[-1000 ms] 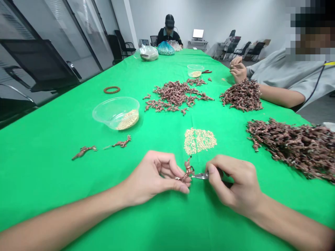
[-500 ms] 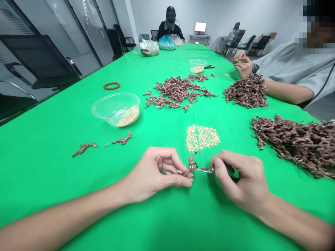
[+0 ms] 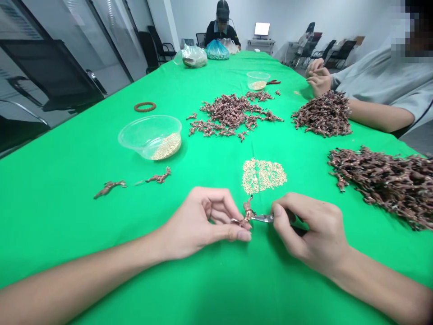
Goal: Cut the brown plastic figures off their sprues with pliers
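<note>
- Left hand (image 3: 199, 225) pinches a brown figurine (image 3: 248, 211) over the green cloth (image 3: 203, 289), near the gold bits (image 3: 269, 175)
- Right hand (image 3: 316, 230) clasps pliers (image 3: 264, 218), tips at the figurine's side, suggesting close work there

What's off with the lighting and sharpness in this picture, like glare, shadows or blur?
Head view: the monitor screen is blown out white; pale light streaks mark the glass partition; a soft shadow falls on the green tablecloth beneath the right hand; pixelation covers the nearer co-worker's head.
</note>
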